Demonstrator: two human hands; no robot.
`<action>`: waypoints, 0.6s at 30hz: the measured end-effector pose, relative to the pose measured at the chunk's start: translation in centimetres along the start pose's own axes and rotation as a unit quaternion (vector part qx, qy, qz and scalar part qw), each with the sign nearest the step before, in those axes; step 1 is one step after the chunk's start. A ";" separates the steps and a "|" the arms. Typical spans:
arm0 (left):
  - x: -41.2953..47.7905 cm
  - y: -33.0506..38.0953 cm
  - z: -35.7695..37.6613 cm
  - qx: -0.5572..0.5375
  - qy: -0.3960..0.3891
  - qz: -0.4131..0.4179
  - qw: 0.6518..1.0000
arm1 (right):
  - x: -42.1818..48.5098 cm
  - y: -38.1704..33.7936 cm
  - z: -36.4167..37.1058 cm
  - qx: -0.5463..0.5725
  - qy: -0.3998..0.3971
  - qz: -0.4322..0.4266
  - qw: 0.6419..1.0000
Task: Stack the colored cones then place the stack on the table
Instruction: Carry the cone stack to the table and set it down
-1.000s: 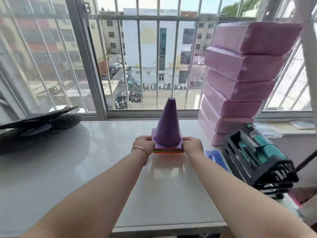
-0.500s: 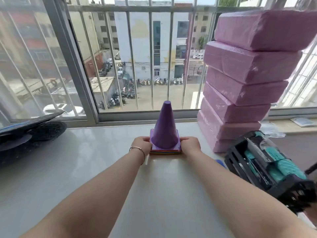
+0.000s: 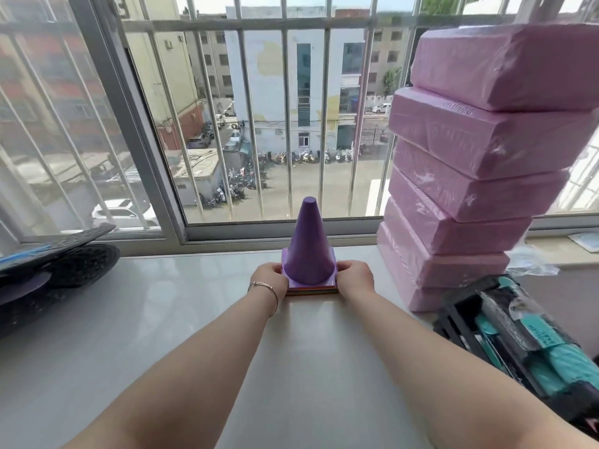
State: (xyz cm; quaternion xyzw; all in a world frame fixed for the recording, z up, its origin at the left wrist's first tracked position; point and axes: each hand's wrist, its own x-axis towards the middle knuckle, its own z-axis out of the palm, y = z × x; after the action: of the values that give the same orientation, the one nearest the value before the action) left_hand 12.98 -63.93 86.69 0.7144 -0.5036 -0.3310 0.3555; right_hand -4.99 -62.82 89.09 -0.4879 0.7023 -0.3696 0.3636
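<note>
Cones (image 3: pixel 308 254), nested with purple on top, stand upright on the worktop (image 3: pixel 162 319) near the window. Left hand (image 3: pixel 268 279) and right hand (image 3: pixel 355 277) clamp the base edges. Loosen both grips together, so nothing tips.

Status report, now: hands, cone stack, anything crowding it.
Left hand and right hand grip the cone stack by its base edges. Stack upright on the table, purple on top. Pink blocks close on the right, not touching.
</note>
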 end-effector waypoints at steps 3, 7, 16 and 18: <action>0.1 0.2 0.0 0.000 0.011 -0.005 1.000 | 0.0 -0.3 -0.1 -0.029 -0.002 -0.014 0.999; -1.0 1.1 -0.6 0.001 0.012 -0.001 1.000 | 0.3 -0.3 -0.1 -0.046 0.000 -0.018 0.999; -3.4 2.4 -2.3 0.099 0.009 0.086 0.991 | -2.1 -0.7 0.5 -0.116 0.019 -0.156 0.981; -4.2 2.6 -3.1 0.184 0.021 0.122 0.975 | -3.5 -0.9 0.5 -0.177 0.035 -0.179 0.967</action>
State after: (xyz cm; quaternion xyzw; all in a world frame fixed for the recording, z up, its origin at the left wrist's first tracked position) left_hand 13.14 -60.00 90.99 0.7076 -0.6318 -0.1716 0.2659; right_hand -3.31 -59.79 90.14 -0.6489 0.6701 -0.3151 0.1750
